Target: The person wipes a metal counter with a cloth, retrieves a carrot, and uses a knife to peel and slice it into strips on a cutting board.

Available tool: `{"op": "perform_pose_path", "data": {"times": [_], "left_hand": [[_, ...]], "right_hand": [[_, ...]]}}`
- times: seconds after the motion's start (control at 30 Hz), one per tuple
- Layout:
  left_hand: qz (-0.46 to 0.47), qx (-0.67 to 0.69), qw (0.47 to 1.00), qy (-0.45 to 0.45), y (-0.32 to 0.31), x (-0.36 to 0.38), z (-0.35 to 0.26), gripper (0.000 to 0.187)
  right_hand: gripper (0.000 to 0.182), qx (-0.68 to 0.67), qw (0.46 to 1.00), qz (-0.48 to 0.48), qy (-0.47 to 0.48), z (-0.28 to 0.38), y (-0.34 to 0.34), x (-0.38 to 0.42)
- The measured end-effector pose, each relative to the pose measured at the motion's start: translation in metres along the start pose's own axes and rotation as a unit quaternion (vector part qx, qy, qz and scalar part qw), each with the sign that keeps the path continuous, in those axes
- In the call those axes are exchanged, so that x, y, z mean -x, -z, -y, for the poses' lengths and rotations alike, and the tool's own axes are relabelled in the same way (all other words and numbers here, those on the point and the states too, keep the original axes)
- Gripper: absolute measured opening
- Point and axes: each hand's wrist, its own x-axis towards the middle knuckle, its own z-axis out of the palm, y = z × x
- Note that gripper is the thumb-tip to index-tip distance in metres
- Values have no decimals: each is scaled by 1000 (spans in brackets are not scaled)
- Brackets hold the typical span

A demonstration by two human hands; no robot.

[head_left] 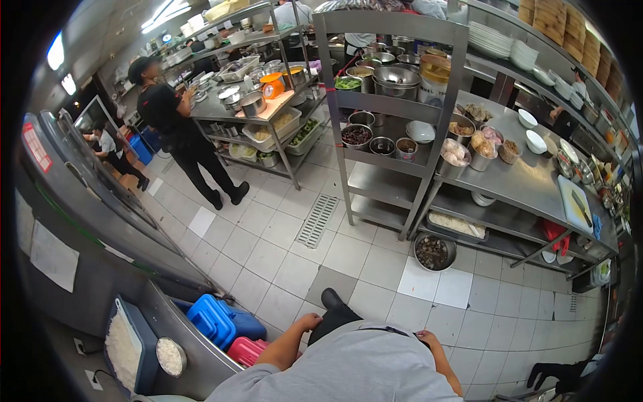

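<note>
My left hand [309, 321] is low beside my black trousers [331, 325], at the left of my waist. Its fingers look curled in against the cloth, and anything inside them is hidden. On the other side, my right hand [423, 336] is at my hip, near the end of my dark belt [390, 329]. Those fingers are also bent inward; whether they pinch the cloth or something small does not show. My grey shirt [348, 365] fills the bottom of the view. Nearest the left arm are a blue plastic container [224, 320] and a red one [248, 350].
A metal rack [392, 100] with pots stands ahead. Right of it is a steel counter [509, 161] with bowls, a cutting board [575, 201] and a knife. A pot [434, 252] sits on the tiled floor. A co-worker [177, 127] in black stands at the left-hand table. Rice fills a tray [124, 345].
</note>
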Motion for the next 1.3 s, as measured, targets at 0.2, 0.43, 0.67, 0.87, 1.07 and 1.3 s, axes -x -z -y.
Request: {"op": "perform_pose_path", "data": {"times": [0.2,0.43,0.67,0.87,1.07,1.3], "left_hand": [[-16,5,1000,-14,2,-4,-12,43],[-64,-27,993,-93,-11,-20,-32,41],[-62,-81,984,-147,-20,-21,-55,40],[60,-279,946,-151,-12,-27,-101,33],[53,-256,943,-206,-29,-50,-164,32],[73,-347,878,-322,-65,-98,-216,34]], "right_hand": [[42,-2,999,-46,-27,23,12,40],[40,-44,996,-38,-62,-8,12,59],[43,-147,985,-60,-71,-43,-2,83],[30,-215,969,-106,-54,-122,-39,78],[26,-336,919,-173,-112,-211,-95,65],[34,-282,928,-236,-65,-202,-77,89]]}}
